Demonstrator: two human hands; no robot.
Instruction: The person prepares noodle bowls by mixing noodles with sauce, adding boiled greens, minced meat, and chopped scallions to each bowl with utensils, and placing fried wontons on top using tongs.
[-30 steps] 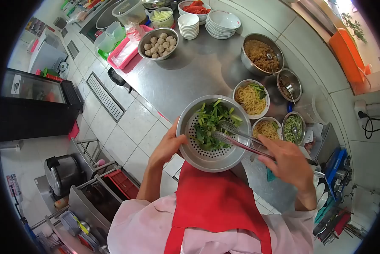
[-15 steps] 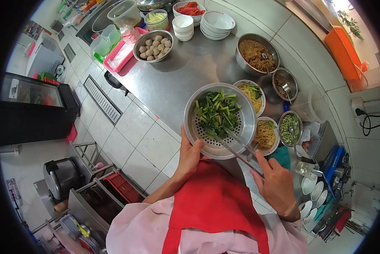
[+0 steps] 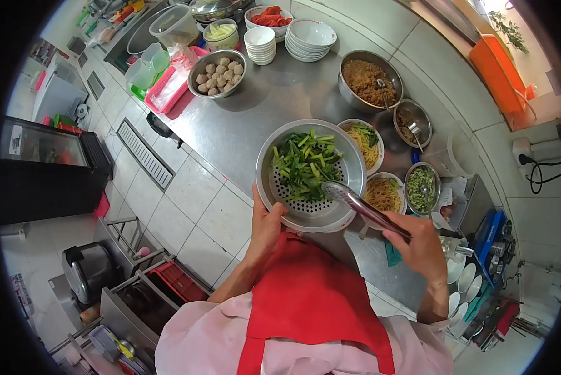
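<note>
Greens (image 3: 307, 159) sit in a metal strainer (image 3: 318, 220), its rim gripped by the left hand (image 3: 267, 226); the right hand (image 3: 418, 245) holds tongs (image 3: 363, 207) at its near side. Pushing down there could tip that 1-handed grip and spill greens beside the 2 noodle bowls (image 3: 381, 153). The steel surface (image 3: 255, 119) also bears meatballs (image 3: 220, 76); a tiled floor (image 3: 199, 200) and black fridge (image 3: 49, 175) lie left.

Cannot see most fingers of the left hand (image 3: 267, 230) under the colander (image 3: 353, 170), nor all of the farther noodle bowl (image 3: 381, 151) behind it; cannot read the fridge label (image 3: 15, 140) (far too small).
</note>
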